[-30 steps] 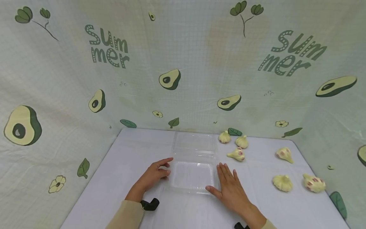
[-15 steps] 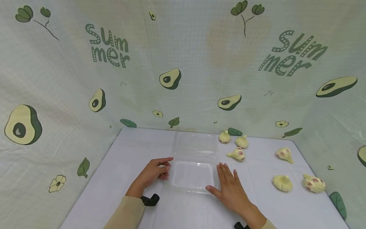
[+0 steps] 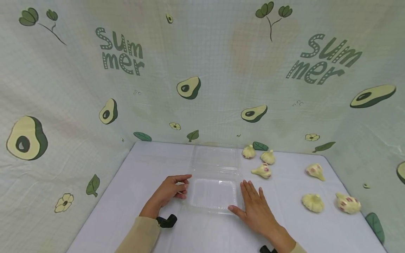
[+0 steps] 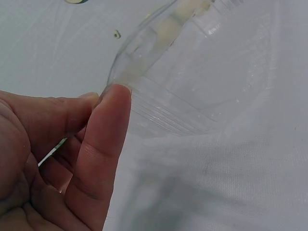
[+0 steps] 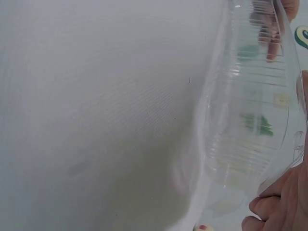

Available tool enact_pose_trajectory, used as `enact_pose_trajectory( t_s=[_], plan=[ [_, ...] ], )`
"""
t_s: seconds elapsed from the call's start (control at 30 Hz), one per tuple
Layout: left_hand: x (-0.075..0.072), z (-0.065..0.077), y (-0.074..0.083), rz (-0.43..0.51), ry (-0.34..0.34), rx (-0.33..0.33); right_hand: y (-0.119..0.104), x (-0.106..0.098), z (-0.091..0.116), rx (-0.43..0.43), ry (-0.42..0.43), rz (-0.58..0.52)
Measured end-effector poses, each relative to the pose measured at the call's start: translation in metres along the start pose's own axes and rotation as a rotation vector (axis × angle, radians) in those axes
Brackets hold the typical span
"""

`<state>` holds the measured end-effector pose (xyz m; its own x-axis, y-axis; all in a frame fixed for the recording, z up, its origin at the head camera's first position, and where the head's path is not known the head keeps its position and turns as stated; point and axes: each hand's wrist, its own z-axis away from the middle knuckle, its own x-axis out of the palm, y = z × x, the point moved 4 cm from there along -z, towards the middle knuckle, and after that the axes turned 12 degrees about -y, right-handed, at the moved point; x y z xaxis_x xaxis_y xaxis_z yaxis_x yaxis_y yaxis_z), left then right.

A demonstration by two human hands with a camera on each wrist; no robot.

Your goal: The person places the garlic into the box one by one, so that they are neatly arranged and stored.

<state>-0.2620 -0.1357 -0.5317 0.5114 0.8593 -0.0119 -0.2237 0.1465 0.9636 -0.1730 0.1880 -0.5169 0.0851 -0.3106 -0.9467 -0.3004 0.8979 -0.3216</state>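
Currently, I see the left hand (image 3: 168, 191) pinching, and the straight-fingered right hand (image 3: 255, 210) only touching, the plastic clamshell (image 3: 212, 194) toward the far table edge (image 3: 164, 144).

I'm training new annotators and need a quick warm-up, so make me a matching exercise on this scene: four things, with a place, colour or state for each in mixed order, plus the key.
Column one
1. Left hand
2. Right hand
3. Plastic container
4. Garlic bulbs

Column two
A. Clear, with its two halves opened out
B. Pale, some with purplish patches
C. Fingers straight, at the container's right side
D. Pinching the container's edge between thumb and finger

Right pairs: 1-D, 2-C, 3-A, 4-B
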Motion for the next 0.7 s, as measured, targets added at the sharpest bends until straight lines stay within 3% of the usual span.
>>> enact_pose_trajectory(
  t_s=[0.13,0.33,0.53,0.7],
  plan=[
    [0.000,0.001,0.001,0.004,-0.004,-0.005,0.003,-0.002,0.000,-0.013,0.013,-0.001],
    [0.001,0.002,0.004,-0.013,-0.007,-0.009,0.017,-0.015,-0.005,-0.028,0.140,0.002],
    [0.002,0.003,0.005,-0.020,-0.003,-0.008,0.053,-0.038,-0.014,-0.004,0.299,-0.045],
    [0.002,0.003,0.004,-0.017,-0.012,-0.011,0.085,-0.049,-0.023,0.016,0.330,-0.072]
  ],
)
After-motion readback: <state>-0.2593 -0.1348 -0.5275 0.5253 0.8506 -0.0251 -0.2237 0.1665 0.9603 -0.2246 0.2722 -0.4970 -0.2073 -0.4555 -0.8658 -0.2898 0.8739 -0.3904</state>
